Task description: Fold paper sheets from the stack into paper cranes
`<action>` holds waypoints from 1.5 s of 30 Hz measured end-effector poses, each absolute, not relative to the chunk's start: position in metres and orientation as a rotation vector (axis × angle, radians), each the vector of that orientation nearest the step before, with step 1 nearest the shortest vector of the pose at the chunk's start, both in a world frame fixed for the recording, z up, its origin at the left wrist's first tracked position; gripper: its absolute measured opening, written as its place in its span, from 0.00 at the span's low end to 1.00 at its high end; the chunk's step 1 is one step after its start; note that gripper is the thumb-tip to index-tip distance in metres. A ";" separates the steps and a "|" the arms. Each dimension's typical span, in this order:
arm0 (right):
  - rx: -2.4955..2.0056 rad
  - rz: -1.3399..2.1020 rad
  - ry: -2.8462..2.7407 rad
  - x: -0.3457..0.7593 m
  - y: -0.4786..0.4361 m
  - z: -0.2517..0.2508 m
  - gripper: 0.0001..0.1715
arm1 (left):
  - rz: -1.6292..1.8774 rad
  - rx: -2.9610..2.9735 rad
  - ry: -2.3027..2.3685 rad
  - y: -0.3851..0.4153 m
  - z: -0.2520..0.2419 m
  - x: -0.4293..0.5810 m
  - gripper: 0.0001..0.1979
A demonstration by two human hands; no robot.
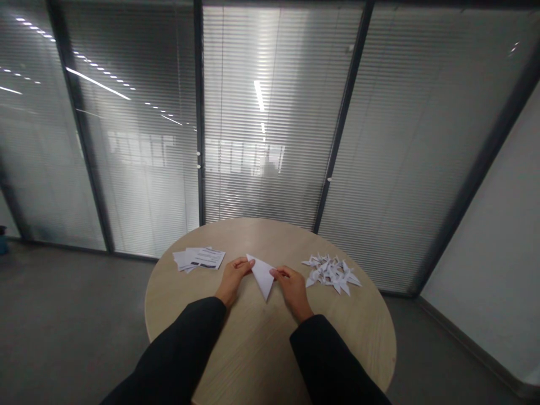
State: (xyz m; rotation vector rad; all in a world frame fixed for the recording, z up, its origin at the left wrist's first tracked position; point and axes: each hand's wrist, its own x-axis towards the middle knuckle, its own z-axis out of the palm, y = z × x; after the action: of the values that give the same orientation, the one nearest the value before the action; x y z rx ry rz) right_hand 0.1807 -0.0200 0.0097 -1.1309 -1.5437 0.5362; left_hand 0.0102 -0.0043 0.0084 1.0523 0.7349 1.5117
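Observation:
Between my two hands is a sheet of white paper (262,277) folded into a pointed, kite-like triangle, one tip aimed toward me. My left hand (234,277) pinches its left edge near the upper corner, thumb on top. On the other side, my right hand (293,288) grips the right corner between thumb and fingers. Just beyond my right hand lies a pile of small folded white paper figures (331,273) with pointed ends, perhaps cranes. Farther left of my left hand rests a loose stack of paper sheets (200,259), some with printed text.
Everything lies on a round light-wood table (253,349). Behind it stands a glass partition (270,112) with blinds and dark frames. A white wall (498,253) rises at the right, and grey floor (76,315) surrounds the table.

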 end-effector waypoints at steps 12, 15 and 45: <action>-1.125 0.571 -1.574 0.180 -0.020 0.009 0.15 | 1.625 0.975 0.782 -0.004 0.010 0.011 0.15; -1.128 0.571 -1.593 0.179 -0.020 0.009 0.16 | 1.668 1.017 0.832 -0.003 0.007 0.011 0.17; -1.157 0.608 -1.554 0.183 -0.013 0.002 0.19 | 1.376 1.122 0.820 -0.008 0.003 0.017 0.22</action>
State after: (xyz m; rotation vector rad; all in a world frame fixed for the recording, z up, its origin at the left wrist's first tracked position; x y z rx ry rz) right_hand 0.1828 -0.0131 0.0017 -1.1569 -1.5541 0.6082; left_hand 0.0174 -0.0080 0.0032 1.1223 0.8204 1.3756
